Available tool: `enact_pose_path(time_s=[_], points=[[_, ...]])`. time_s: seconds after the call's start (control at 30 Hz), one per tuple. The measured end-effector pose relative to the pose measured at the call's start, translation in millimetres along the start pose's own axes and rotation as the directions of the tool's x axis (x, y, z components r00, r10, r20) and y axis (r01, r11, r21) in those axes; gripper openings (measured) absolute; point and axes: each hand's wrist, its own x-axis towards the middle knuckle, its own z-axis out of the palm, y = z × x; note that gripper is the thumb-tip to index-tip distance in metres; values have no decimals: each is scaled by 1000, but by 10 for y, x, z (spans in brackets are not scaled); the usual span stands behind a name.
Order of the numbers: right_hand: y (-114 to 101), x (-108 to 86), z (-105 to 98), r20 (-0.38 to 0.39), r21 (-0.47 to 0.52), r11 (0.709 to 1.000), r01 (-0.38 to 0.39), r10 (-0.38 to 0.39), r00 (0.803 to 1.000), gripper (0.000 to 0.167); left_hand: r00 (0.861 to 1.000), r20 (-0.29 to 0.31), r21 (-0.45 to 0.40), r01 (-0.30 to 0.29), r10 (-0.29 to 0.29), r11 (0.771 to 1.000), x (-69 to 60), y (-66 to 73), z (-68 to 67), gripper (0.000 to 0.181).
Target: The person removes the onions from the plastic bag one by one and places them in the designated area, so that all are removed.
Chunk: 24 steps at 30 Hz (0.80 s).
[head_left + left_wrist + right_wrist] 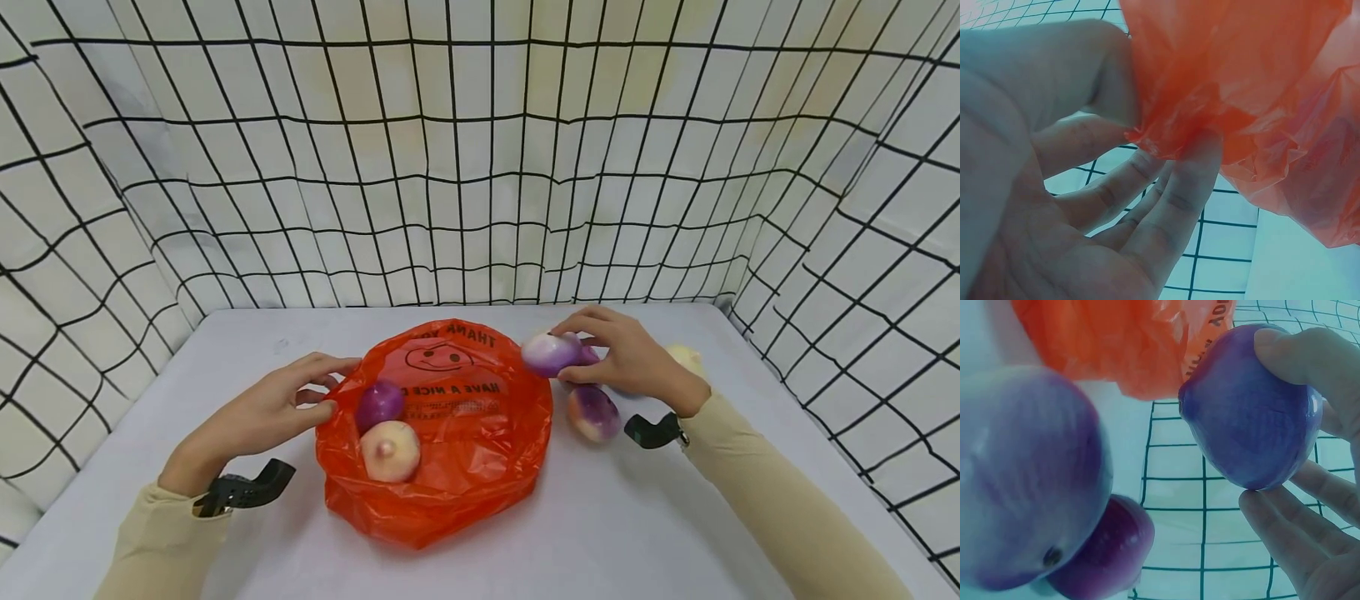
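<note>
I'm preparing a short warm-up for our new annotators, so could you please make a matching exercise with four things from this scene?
Things
1. red bag
2. left hand
3. pale bulb
4. right hand

Places and states
A. lying inside, in front of a small purple bulb
B. holding a purple-and-white bulb
C. standing open, with a smiling face printed on it
D. pinching the bag's edge

Pairs: 1-C, 2-D, 3-A, 4-B
</note>
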Motion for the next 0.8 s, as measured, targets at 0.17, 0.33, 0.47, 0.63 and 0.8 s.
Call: enact_pose_path(time_s=[0.17, 0.33, 0.47, 0.63, 0.8], points=[[76, -63, -24, -22, -4, 1000, 4, -4, 1000, 47, 1000, 3, -8, -3, 3, 1000, -1, 6, -5, 53], [146, -142, -44, -26, 29, 999, -16, 17, 1000, 48, 1000, -2, -4, 6, -6, 1000, -2, 10, 0, 52], [189, -209, -59, -36, 47, 999, -20, 22, 999, 48, 1000, -2, -1, 12, -12, 1000, -2, 7, 1, 52], [248, -301, -90, -50, 46, 999, -18, 21, 999, 49, 1000, -2, -2, 10, -10, 1000, 3, -13, 12, 52], [319, -388, -115, -56, 38, 998, -42, 45, 997, 48, 1000, -3, 6, 7, -7, 1000, 9, -21, 18, 52]])
